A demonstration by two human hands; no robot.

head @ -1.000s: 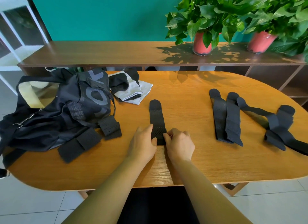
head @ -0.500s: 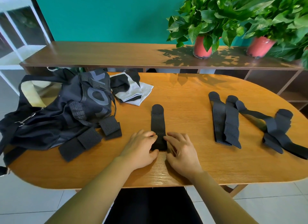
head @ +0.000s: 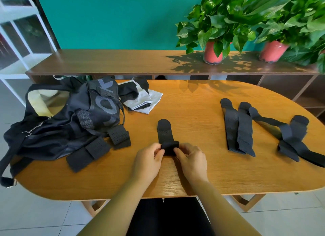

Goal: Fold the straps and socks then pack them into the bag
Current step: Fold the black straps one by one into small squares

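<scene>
Both hands hold the near end of a black strap (head: 165, 133) on the worktop (head: 193, 102).

The left hand (head: 147, 162) and the right hand (head: 192, 161) each pinch one side of the strap's near end with thumb and fingers. That end is turned up into a small fold. The rest of the strap lies flat and points away from the person, in the middle of the worktop. The dark bag (head: 70, 119) sits open at the left, with two folded straps (head: 119, 136) just beside it. The socks (head: 140, 99) lie behind, touching the bag. More loose straps (head: 237, 128) lie in a row at the right, well apart from the hands. Two red plant pots (head: 212, 53) stand on the long shelf (head: 105, 61) at the back.
</scene>
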